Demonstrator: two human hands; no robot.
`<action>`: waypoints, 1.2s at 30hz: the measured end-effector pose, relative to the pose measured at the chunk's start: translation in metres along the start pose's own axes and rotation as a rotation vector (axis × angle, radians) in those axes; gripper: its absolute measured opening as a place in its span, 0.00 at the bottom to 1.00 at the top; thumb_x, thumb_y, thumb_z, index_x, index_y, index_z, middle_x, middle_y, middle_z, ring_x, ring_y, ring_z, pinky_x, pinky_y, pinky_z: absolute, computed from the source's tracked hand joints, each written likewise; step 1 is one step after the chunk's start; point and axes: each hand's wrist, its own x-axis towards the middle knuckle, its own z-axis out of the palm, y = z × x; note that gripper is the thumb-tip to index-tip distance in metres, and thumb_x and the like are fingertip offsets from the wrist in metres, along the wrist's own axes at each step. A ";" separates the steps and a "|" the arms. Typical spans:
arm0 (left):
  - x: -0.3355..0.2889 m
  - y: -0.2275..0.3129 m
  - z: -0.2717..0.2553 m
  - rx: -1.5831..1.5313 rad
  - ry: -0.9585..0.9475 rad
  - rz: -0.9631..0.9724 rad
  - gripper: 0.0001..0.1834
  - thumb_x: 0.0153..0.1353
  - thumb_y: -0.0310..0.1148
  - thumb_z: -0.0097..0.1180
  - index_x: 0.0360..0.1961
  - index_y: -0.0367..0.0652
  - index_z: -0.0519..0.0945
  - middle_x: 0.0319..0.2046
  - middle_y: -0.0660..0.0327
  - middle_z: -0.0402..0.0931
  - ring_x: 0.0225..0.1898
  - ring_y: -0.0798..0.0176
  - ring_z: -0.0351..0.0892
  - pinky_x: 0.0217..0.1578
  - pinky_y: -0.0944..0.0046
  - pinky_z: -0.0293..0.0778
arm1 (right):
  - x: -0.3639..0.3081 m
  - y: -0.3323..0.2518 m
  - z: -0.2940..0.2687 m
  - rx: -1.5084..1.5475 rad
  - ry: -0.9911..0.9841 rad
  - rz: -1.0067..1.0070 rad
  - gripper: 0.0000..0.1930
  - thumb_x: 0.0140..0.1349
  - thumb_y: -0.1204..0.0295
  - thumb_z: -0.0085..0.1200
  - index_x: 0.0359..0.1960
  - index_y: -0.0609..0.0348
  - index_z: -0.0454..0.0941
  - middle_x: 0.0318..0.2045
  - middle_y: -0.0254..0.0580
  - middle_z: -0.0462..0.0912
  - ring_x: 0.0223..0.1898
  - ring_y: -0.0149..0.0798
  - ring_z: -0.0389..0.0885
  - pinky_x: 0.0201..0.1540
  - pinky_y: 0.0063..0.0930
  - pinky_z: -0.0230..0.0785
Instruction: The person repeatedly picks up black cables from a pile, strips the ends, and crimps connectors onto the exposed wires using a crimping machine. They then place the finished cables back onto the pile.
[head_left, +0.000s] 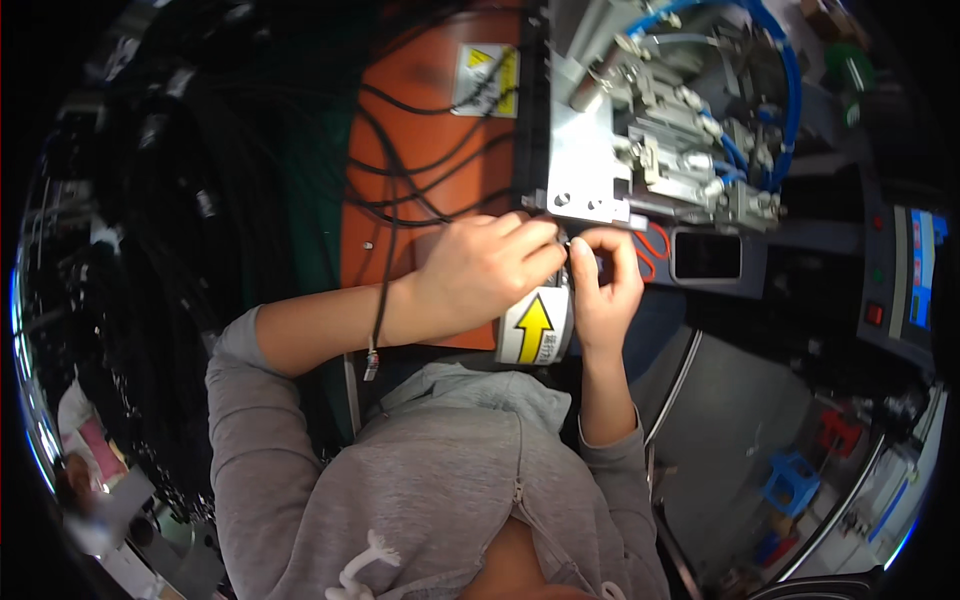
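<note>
Both of my hands meet at the front end of a metal plate (585, 165) on a machine fixture. My left hand (495, 262) has its fingers curled together, knuckles up, and hides most of what it grips. Close beside it, my right hand (608, 285) pinches with thumb and forefinger. A small dark piece shows between the two sets of fingertips, too small to name. Black cables (400, 170) lie across the orange surface (430, 145) and run toward my left hand. One cable hangs over my left forearm, its connector end (371, 365) dangling below.
Below my hands is a white label with a yellow arrow (534, 325). Pneumatic cylinders (680, 150) with blue hoses (795, 90) stand at the far right. A phone (707, 255) lies near red-handled scissors (655, 250). A control panel (905, 270) stands right; cable bundles (170, 230) hang left.
</note>
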 end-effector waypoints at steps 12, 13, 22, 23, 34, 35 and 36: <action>-0.019 0.014 -0.006 0.371 -0.150 -0.030 0.10 0.44 0.30 0.57 0.30 0.42 0.80 0.24 0.66 0.69 0.25 0.70 0.74 0.24 0.71 0.71 | 0.006 -0.031 -0.015 -0.010 -0.068 -0.338 0.06 0.54 0.86 0.55 0.33 0.66 0.76 0.30 0.42 0.77 0.29 0.32 0.73 0.36 0.22 0.66; -0.019 0.011 -0.008 0.364 -0.171 -0.023 0.10 0.43 0.30 0.57 0.31 0.42 0.80 0.24 0.65 0.70 0.26 0.70 0.75 0.25 0.70 0.72 | 0.016 -0.052 -0.010 -0.093 -0.251 -0.435 0.08 0.53 0.86 0.55 0.34 0.64 0.77 0.34 0.44 0.78 0.31 0.35 0.75 0.37 0.24 0.68; -0.041 0.009 -0.028 0.368 -0.226 0.166 0.08 0.46 0.30 0.54 0.27 0.38 0.79 0.23 0.58 0.77 0.24 0.59 0.78 0.24 0.62 0.72 | 0.072 -0.092 0.068 -0.765 -0.961 -0.976 0.13 0.45 0.75 0.54 0.37 0.58 0.80 0.39 0.41 0.77 0.40 0.41 0.78 0.43 0.31 0.72; -0.042 0.012 -0.043 0.318 -0.295 0.215 0.07 0.47 0.31 0.54 0.26 0.39 0.79 0.23 0.58 0.77 0.24 0.60 0.78 0.24 0.63 0.72 | 0.075 -0.089 0.070 -0.834 -1.032 -1.018 0.11 0.45 0.74 0.54 0.34 0.58 0.78 0.36 0.40 0.75 0.39 0.42 0.78 0.42 0.32 0.72; -0.054 -0.031 -0.116 0.089 0.286 0.307 0.15 0.47 0.30 0.56 0.38 0.38 0.80 0.35 0.61 0.79 0.27 0.66 0.79 0.22 0.69 0.74 | 0.236 -0.210 0.099 0.507 -0.203 -0.212 0.32 0.58 0.65 0.57 0.59 0.69 0.60 0.46 0.52 0.74 0.45 0.38 0.75 0.44 0.27 0.69; -0.058 -0.043 -0.117 0.112 0.312 0.215 0.14 0.47 0.29 0.56 0.38 0.39 0.80 0.36 0.60 0.79 0.29 0.63 0.80 0.24 0.67 0.75 | 0.224 -0.208 0.101 0.352 -0.232 -0.311 0.35 0.59 0.66 0.57 0.63 0.68 0.54 0.52 0.54 0.69 0.48 0.40 0.74 0.49 0.28 0.67; -0.066 -0.053 -0.117 0.127 0.342 0.118 0.14 0.47 0.29 0.56 0.37 0.40 0.80 0.37 0.60 0.79 0.30 0.61 0.80 0.26 0.65 0.77 | 0.183 -0.215 0.108 0.188 -0.261 -0.404 0.39 0.59 0.68 0.57 0.66 0.66 0.48 0.59 0.57 0.64 0.52 0.42 0.72 0.53 0.28 0.66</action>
